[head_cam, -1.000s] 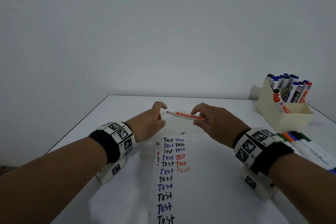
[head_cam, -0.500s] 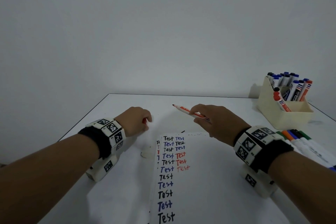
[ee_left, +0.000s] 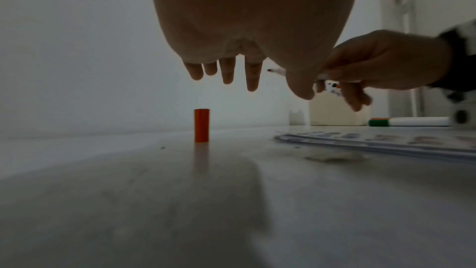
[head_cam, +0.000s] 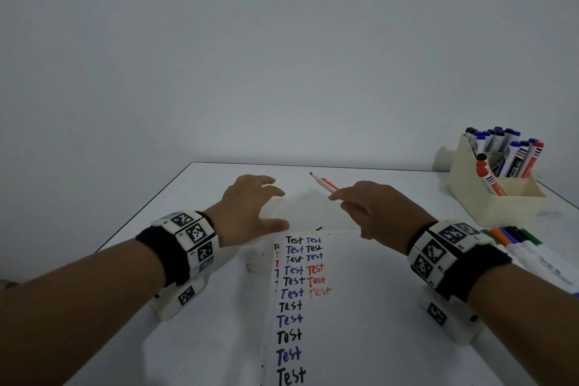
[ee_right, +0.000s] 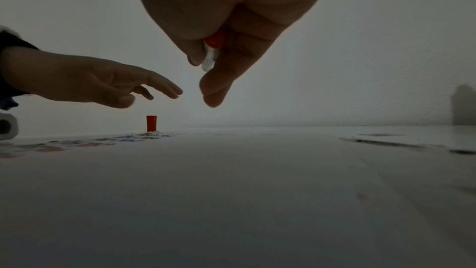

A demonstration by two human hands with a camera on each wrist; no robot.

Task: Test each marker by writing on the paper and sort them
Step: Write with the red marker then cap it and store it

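Since half a second earlier, the left hand (head_cam: 247,210) has let go of the red cap (ee_left: 201,125) and lifted, its fingers now spread and straight with nothing in them; the right hand (head_cam: 379,213) has tipped the red marker (head_cam: 324,183) more steeply, tip up and away from the person. Left wrist view: cap standing upright on the white table (head_cam: 194,197), below the extended left fingertips (ee_left: 251,76) and clear of them, a visible gap between. Right wrist view: same cap (ee_right: 151,123) upright just beyond the far edge of the paper (head_cam: 360,307), under and between the two hands. Right hand curled around the uncapped marker, thumb and fingers clamped on its barrel (ee_right: 211,56); the marker held above the table, above the far end of the paper, touching neither. Paper flat between the forearms, bearing columns of the word "Test" in black, blue and red. Far right of the table: cream holder (head_cam: 488,197) with blue- and red-capped markers standing in its compartments. Beside the right wrist: row of capped markers (head_cam: 517,238) lying on the table, green, orange, blue and black ends visible. Both wrists carry bands with black-and-white square tags
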